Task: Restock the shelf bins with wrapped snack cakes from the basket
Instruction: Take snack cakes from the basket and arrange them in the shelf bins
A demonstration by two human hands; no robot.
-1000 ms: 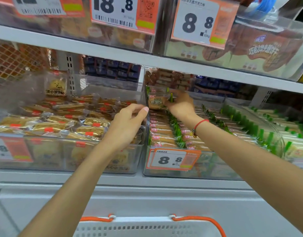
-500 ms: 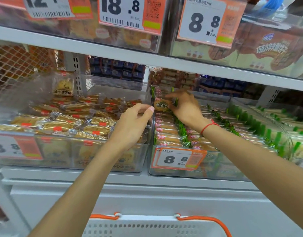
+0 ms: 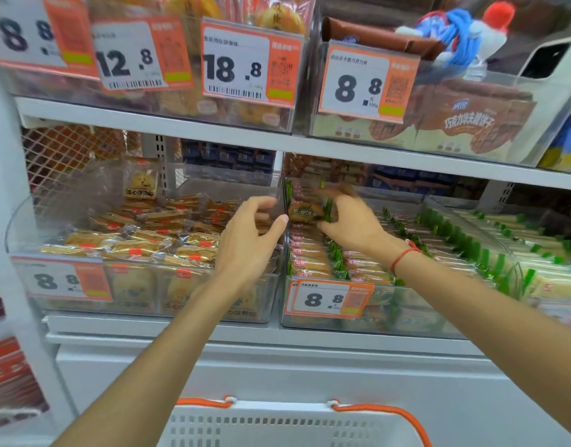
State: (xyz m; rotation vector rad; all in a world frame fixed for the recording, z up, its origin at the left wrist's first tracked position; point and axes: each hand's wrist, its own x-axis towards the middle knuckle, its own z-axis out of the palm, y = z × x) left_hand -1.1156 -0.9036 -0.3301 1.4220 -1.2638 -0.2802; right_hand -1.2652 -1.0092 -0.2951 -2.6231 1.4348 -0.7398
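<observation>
Both hands reach into the bins: the right hand (image 3: 352, 225) grips a snack cake (image 3: 305, 212); the left hand (image 3: 250, 240), beside it, hovers loosely curled and holds nothing.

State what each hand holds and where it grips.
Right hand pinches an upright green-wrapped snack pack by its right edge, at the bin's back. Left hand holds nothing, fingers curled loosely.

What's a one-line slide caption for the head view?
Right hand sets a green-wrapped snack cake upright in the middle clear bin; left hand hovers at its wall, above the white basket.

Right hand (image 3: 352, 222) pinches green-wrapped cake (image 3: 305, 212) over bin (image 3: 335, 324).
</observation>
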